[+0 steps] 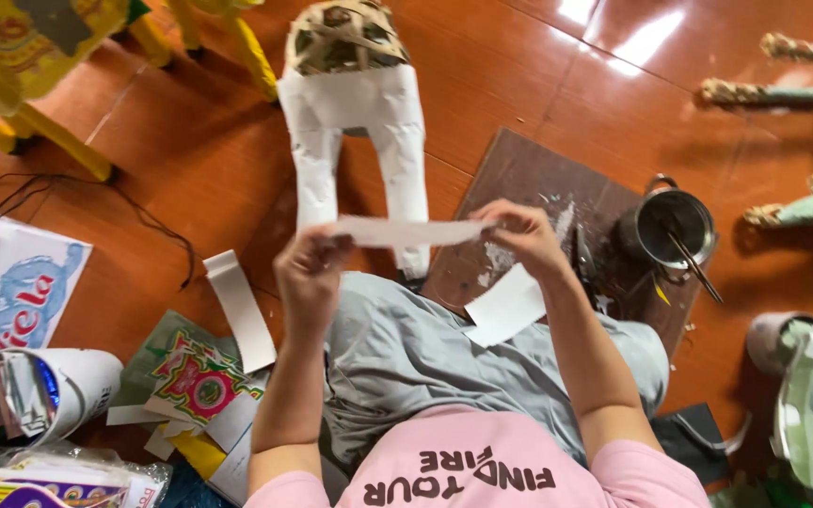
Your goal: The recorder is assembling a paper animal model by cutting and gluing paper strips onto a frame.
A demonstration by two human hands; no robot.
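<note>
A narrow white paper strip [408, 230] is stretched flat between my two hands. My left hand [310, 273] pinches its left end and my right hand [520, 235] pinches its right end. Just beyond the strip stands a paper-covered animal figure [355, 113] with two white legs and a brown patterned body. A loose white paper piece [505, 306] lies on my grey-trousered lap below my right hand.
A brown board [529, 179] lies on the red tiled floor, with a metal pot [675, 230] holding a stick on it. Yellow figure legs [58, 141] stand at top left, green ones [802, 94] at right. Paper scraps and rolls [199, 376] lie at left.
</note>
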